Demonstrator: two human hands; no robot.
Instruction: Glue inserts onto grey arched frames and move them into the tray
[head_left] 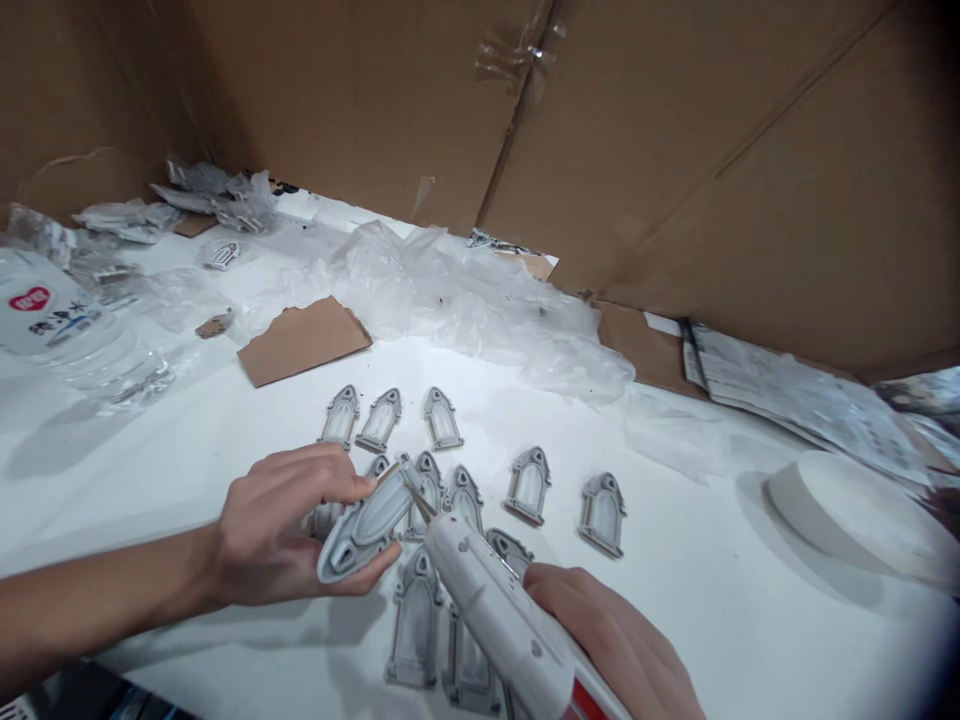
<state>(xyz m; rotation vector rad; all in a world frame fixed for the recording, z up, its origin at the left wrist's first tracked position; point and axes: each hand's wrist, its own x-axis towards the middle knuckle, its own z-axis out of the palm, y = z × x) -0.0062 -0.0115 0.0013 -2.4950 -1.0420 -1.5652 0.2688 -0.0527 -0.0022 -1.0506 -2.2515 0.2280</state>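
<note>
White, red-marked, gun-shaped plastic tool (499, 605) was in R hand (604, 635), fingers wrapped round; L hand (281, 520), thumb-to-fingers pinch, held grey arched moulded piece (375, 525) at tool's tip, contact unclear; step prob. tip-work on piece's edge; next move called for steady aim.

Left hand (274, 515), right hand (615, 635) (both bare).

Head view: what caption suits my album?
Left hand holds a grey arched piece while the right hand grips a white pointed tool.
</note>
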